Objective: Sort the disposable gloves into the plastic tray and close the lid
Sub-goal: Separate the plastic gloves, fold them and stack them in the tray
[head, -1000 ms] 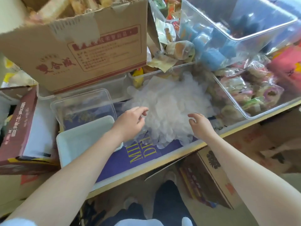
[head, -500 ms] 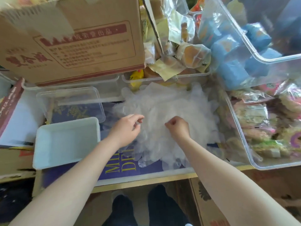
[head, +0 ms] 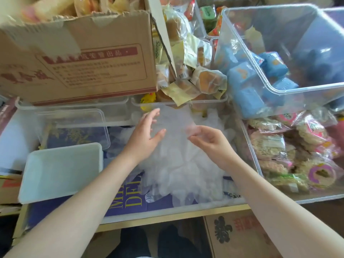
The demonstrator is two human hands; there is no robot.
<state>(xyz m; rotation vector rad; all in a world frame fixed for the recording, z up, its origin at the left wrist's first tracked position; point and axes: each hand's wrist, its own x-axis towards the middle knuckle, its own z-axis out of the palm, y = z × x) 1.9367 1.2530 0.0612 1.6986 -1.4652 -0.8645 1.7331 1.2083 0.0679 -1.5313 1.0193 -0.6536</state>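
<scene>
Both hands lift one thin clear disposable glove (head: pixel 175 125) above the heap of translucent disposable gloves (head: pixel 182 170)

Left hand (head: pixel 145 135) spreads its fingers wide against the glove; right hand (head: pixel 210 140) pinches it with curled fingers. The white rectangular plastic tray (head: pixel 61 172) lies open left of the heap, its clear lid (head: pixel 74 127) just behind it. A torn brown cardboard box (head: pixel 78 60) overhangs behind the tray; a clear snack-filled bin (head: pixel 297 155) walls the heap's right side, and a purple book (head: pixel 128 202) lies under its near edge
</scene>
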